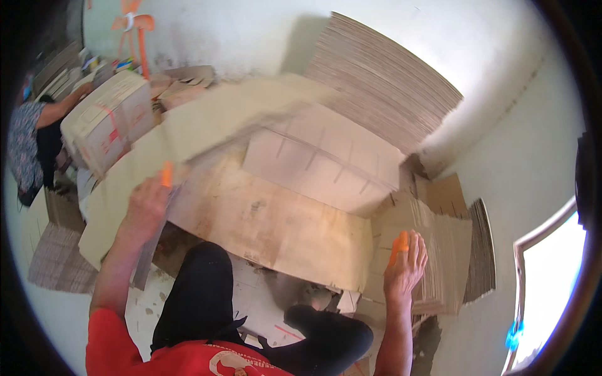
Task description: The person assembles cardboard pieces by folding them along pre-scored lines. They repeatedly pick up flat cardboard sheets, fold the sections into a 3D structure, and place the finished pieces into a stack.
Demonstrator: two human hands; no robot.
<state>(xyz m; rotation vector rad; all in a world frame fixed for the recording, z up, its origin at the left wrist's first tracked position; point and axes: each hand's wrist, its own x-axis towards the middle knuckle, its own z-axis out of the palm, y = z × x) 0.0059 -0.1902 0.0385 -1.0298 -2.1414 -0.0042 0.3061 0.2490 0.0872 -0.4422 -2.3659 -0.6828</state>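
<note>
My left hand (148, 202), with an orange cover on one finger, grips the near edge of a long cardboard sheet (207, 127). The sheet is blurred and slants up and right towards the back. Under this hand shows the layered grey edge of more cardboard (155, 249). My right hand (407, 263) wears orange finger covers and is over the slotted cardboard pieces (437, 254) stacked at the right; whether it grips one is hidden. Between the hands lies a stained wooden board (291, 225). Slotted cardboard sheets (324, 155) rest on its far part.
A tall stack of cardboard (381, 70) leans near the back wall. At the left, a person (33, 136) reaches past a taped carton (110, 117). More cardboard stacks (63, 258) stand at the lower left. My bent knees (202, 282) are before the board. A bright window (545, 282) is at right.
</note>
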